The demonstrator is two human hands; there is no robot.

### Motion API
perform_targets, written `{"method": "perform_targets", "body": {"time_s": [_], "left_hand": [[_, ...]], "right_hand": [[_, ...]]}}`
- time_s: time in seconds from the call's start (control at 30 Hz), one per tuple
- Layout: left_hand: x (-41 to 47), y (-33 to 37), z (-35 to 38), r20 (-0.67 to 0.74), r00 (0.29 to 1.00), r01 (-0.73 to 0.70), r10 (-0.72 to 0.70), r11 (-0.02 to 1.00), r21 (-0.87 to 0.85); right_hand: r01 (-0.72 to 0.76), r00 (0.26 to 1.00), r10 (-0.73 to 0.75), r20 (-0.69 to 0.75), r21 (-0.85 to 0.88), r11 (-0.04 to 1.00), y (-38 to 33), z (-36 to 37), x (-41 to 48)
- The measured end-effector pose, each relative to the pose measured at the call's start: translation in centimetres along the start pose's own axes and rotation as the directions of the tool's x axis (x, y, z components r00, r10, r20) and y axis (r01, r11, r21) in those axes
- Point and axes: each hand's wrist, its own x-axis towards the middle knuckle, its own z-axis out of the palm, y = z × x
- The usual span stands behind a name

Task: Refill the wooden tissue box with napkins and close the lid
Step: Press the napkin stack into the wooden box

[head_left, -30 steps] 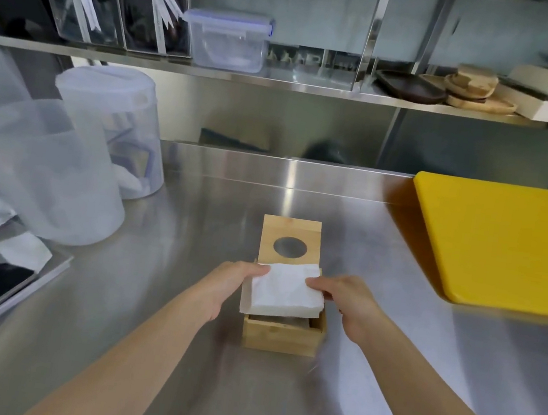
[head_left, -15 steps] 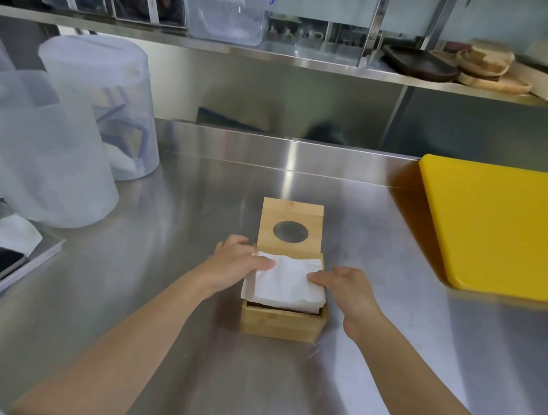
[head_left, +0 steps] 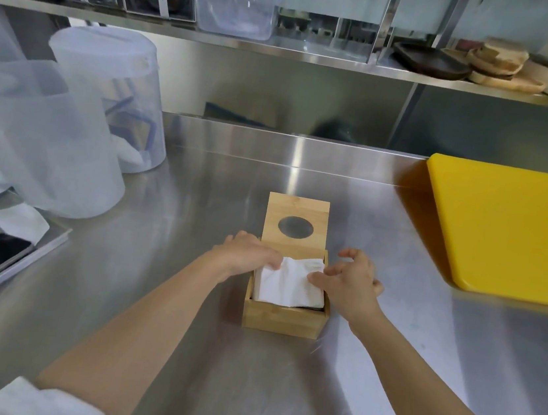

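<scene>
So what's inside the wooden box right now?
A stack of white napkins fills the wooden box, both hands' fingers pressing its top. Whatever lies beneath the stack is covered.

Napkins (head_left: 288, 286) in box (head_left: 283, 318); lid (head_left: 296, 220) behind it; board (head_left: 511, 229) right; jugs (head_left: 49, 145) left.
</scene>
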Motion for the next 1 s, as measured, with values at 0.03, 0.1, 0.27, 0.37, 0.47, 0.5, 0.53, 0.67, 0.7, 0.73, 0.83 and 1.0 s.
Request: {"method": "perform_targets", "body": {"time_s": [0.03,0.1,0.27,0.37,0.47,0.5,0.53,0.67,0.7,0.73,0.83,1.0], "left_hand": [[0.0,0.1,0.1,-0.018,1.000,0.003,-0.002,0.999,0.040],[0.2,0.4,0.4,-0.035,0.999,0.019,-0.016,0.995,0.096],[-0.3,0.8,0.9,-0.043,0.999,0.034,-0.028,0.989,0.144],[-0.4,0.7,1.1,-0.070,0.997,0.036,-0.023,0.983,0.179],[-0.6,0.8,1.3,-0.093,0.995,-0.012,0.040,0.957,0.289],[-0.7,0.9,1.3,-0.089,0.994,-0.024,0.056,0.946,0.323],[-0.7,0.8,1.3,-0.075,0.995,-0.037,0.067,0.938,0.344],[-0.1,0.1,1.7,-0.079,0.992,-0.055,0.098,0.901,0.431],[-0.1,0.1,2.1,-0.095,0.988,-0.058,0.118,0.874,0.483],[0.0,0.0,2.5,-0.116,0.983,-0.059,0.140,0.850,0.524],[-0.2,-0.1,3.2,-0.139,0.977,-0.055,0.163,0.819,0.571],[-0.3,-0.8,3.5,-0.131,0.974,-0.073,0.185,0.802,0.593]], "right_hand": [[0.021,1.000,-0.021,0.002,-0.021,1.000,0.1,0.1,0.1],[0.063,0.998,-0.064,-0.014,-0.075,0.995,0.3,0.5,0.1],[0.125,0.991,-0.133,-0.024,-0.210,0.970,1.0,1.1,0.6],[0.162,0.985,-0.173,-0.012,-0.284,0.945,1.0,1.2,0.8],[0.182,0.981,-0.193,-0.002,-0.333,0.925,1.1,1.6,0.9],[0.173,0.983,-0.185,-0.003,-0.337,0.925,1.1,1.7,0.9],[0.163,0.984,-0.176,-0.006,-0.343,0.925,1.0,1.8,0.9],[0.181,0.982,-0.189,0.026,-0.435,0.882,1.0,2.3,0.8],[0.176,0.983,-0.179,0.036,-0.443,0.879,1.1,2.5,0.7],[0.167,0.985,-0.167,0.040,-0.440,0.882,1.1,2.6,0.7],[0.141,0.989,-0.143,0.032,-0.468,0.873,0.9,2.9,1.0],[0.169,0.982,-0.188,0.025,-0.569,0.805,1.0,3.2,0.9]]}}
